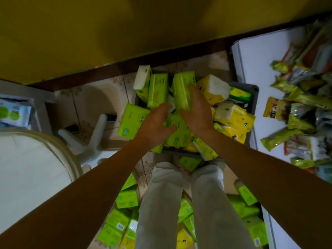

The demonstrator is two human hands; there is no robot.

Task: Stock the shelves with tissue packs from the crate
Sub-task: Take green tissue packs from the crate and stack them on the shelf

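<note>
— While both arms are reaching into the grey crate (251,90), the right hand (197,110) is curling round an upright green tissue pack (181,87) standing among the heap.
— And the left hand (154,123)?
— It is resting loose-fingered, thumb touching a lower green pack (177,133), gripping nothing.

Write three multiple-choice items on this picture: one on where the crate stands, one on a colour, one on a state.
1. The crate stands: A on the tiled floor; B on a chair; C on a shelf.
2. The pack that the right hand holds is: A blue; B green; C red.
3. The crate is: A empty; B lidded; C heaped with tissue packs.
Answers: 1 A, tiles show around it; 2 B, its wrapper is bright green; 3 C, packs pile above its rim.
</note>
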